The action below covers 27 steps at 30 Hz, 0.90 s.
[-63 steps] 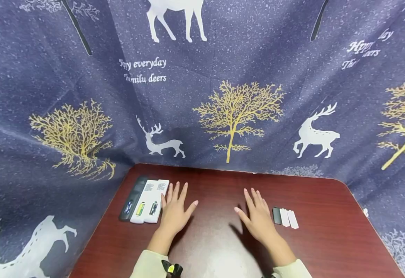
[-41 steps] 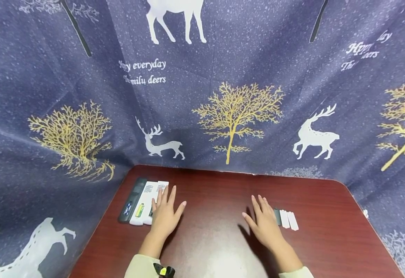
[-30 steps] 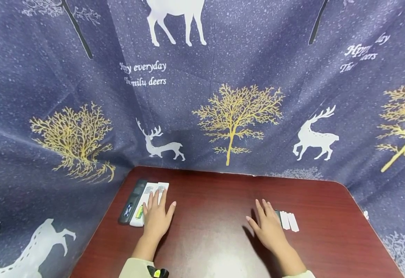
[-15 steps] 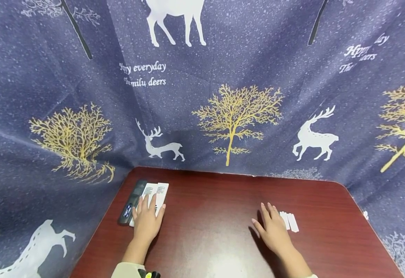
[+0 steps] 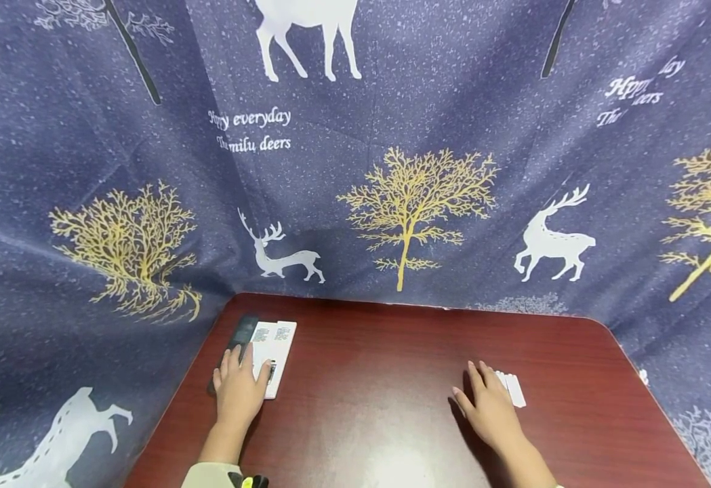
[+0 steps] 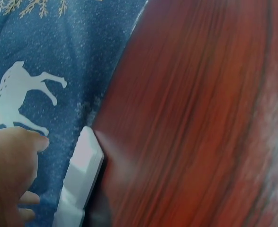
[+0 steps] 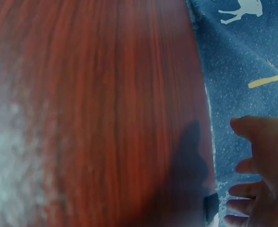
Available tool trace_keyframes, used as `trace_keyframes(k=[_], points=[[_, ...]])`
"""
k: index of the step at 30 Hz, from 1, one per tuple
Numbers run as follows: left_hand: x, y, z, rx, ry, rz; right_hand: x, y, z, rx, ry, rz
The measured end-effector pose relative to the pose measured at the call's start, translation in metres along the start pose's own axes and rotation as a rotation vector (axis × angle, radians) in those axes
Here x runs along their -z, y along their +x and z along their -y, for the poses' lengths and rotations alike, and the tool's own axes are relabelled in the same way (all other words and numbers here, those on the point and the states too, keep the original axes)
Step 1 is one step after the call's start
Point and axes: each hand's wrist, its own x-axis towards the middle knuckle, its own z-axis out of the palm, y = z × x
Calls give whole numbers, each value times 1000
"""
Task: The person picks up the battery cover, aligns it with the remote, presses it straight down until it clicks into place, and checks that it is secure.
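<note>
My left hand, fingers loosely spread, reaches over the row of remote controls lying face down at left. It overlaps the dark remote and the left white remote. The right white remote shows an open compartment with a dark battery. In the left wrist view, a white remote lies beside my left hand. My right hand, fingers relaxed and holding nothing, hovers beside the white battery covers. A dark cover shows past my right hand in the right wrist view.
The reddish-brown wooden table has rounded far corners. A blue curtain printed with deer and trees hangs along its back and sides. A black-and-yellow strap sits at the left cuff.
My left hand has slid leftward over the remotes, from beside the right white one toward the dark one. My right hand has drifted right and nearer, now hiding the dark cover in the head view.
</note>
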Motion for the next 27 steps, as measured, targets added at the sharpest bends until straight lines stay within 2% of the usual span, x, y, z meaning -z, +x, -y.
trace_keyframes(k=[10, 19, 27], points=[[11, 3, 15, 64, 12, 6, 5, -3, -11, -31, -11, -14], [19, 5, 26, 129, -16, -24, 9, -3, -16, -78, -29, -8], [21, 5, 31, 177, 10, 24, 9, -3, -18, -128, -29, 24]])
